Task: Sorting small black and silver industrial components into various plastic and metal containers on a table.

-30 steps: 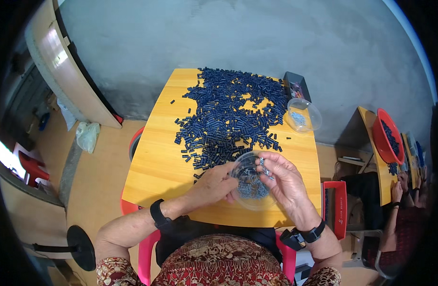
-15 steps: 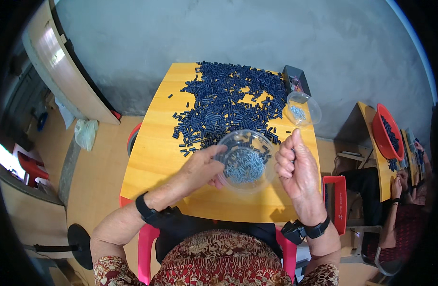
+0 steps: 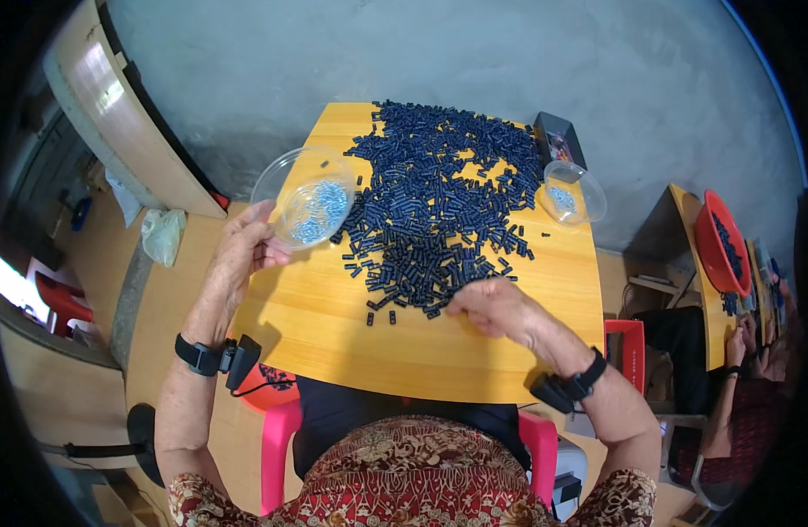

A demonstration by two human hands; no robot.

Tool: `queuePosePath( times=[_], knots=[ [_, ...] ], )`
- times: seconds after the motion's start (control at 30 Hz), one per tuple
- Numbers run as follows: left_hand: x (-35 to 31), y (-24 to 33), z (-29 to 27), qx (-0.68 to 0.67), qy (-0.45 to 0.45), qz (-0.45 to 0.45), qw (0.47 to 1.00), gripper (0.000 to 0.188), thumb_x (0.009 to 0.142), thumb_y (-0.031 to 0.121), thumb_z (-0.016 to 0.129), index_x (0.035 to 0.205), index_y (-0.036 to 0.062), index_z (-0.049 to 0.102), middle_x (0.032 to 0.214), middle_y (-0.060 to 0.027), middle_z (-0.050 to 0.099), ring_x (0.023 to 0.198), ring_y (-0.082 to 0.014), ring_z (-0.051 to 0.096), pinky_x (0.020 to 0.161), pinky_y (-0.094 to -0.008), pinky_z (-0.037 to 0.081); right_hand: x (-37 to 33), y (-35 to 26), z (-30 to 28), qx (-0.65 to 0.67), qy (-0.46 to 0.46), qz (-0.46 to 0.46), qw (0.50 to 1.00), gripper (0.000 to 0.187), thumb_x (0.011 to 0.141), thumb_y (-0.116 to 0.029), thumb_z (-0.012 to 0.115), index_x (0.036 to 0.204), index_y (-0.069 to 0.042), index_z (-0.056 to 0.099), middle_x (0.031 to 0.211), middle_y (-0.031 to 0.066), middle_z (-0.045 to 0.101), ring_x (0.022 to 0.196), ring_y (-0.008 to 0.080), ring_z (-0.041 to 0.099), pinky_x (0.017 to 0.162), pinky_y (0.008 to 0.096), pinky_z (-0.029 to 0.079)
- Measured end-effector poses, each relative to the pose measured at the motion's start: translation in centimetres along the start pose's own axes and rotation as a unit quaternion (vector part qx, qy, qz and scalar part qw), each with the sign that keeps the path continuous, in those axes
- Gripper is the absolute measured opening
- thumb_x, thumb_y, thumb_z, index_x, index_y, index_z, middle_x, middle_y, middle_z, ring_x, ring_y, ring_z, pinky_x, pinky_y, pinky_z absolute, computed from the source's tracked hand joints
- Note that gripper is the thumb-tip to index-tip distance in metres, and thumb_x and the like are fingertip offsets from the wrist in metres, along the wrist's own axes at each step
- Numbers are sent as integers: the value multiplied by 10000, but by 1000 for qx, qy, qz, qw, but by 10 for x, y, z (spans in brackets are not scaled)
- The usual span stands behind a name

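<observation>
My left hand (image 3: 248, 239) grips the rim of a clear round plastic bowl (image 3: 272, 180) over the table's left side, thumb and fingers closed on its near edge. Inside lie many small silvery-blue pieces (image 3: 316, 211) that look like screws. A wide heap of small black oblong plastic pieces (image 3: 421, 202) covers the middle and back of the yellow table (image 3: 360, 351). At the heap's near right edge is my right hand (image 3: 496, 309), fingers curled together; what they hold, if anything, is hidden. A few loose black pieces lie just left of it.
A second clear bowl (image 3: 586, 200) with silvery pieces stands at the table's right edge, before a black box (image 3: 562, 140). A red basin (image 3: 716, 241) sits on another table, where a co-worker's hand (image 3: 736, 347) shows. Red containers stand low beside my table.
My left hand has carried the clear bowl left and away from me, off the heap's near edge. My right hand has come down from its raised position to the heap's near edge.
</observation>
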State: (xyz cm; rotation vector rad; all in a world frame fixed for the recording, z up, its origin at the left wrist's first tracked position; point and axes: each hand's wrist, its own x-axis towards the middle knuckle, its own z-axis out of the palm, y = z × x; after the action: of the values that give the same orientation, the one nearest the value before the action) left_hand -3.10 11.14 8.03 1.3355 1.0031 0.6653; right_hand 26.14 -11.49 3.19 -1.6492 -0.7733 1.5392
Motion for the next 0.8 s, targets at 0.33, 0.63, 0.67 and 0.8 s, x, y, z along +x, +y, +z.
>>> queuePosePath(
  times=[0.33, 0.63, 0.67, 0.8],
  knots=[
    [28, -31, -35, -49, 69, -17, 996, 587, 928, 110, 509, 1477, -25, 349, 793, -107, 688, 591, -143, 668, 535, -199, 521, 44, -22, -22, 89, 57, -56, 993, 203, 1001, -200, 595, 933, -22, 665, 581, -47, 429, 467, 39, 346, 398, 202, 250],
    [74, -54, -26, -117, 98, 2, 988, 184, 940, 79, 517, 1085, -28, 552, 746, -144, 661, 561, -167, 649, 435, -198, 491, 11, 2, -9, 345, 94, -140, 923, 245, 1045, -252, 542, 932, -36, 562, 635, -30, 410, 473, 57, 329, 397, 195, 247],
    [78, -54, -29, -95, 101, 1, 990, 156, 927, 84, 514, 1040, -17, 550, 763, -141, 675, 582, -175, 665, 466, -206, 508, 10, 2, -7, 356, 88, -131, 921, 243, 1042, -250, 549, 925, -38, 568, 640, -21, 419, 474, 59, 337, 391, 192, 251],
    [80, -45, -24, -89, 106, -22, 990, 154, 936, 127, 532, 1037, 20, 579, 797, -130, 692, 622, -159, 672, 490, -202, 502, 6, 8, -4, 384, 84, -140, 909, 242, 1042, -254, 548, 928, -42, 576, 638, -18, 425, 475, 61, 343, 387, 188, 264]
  ],
)
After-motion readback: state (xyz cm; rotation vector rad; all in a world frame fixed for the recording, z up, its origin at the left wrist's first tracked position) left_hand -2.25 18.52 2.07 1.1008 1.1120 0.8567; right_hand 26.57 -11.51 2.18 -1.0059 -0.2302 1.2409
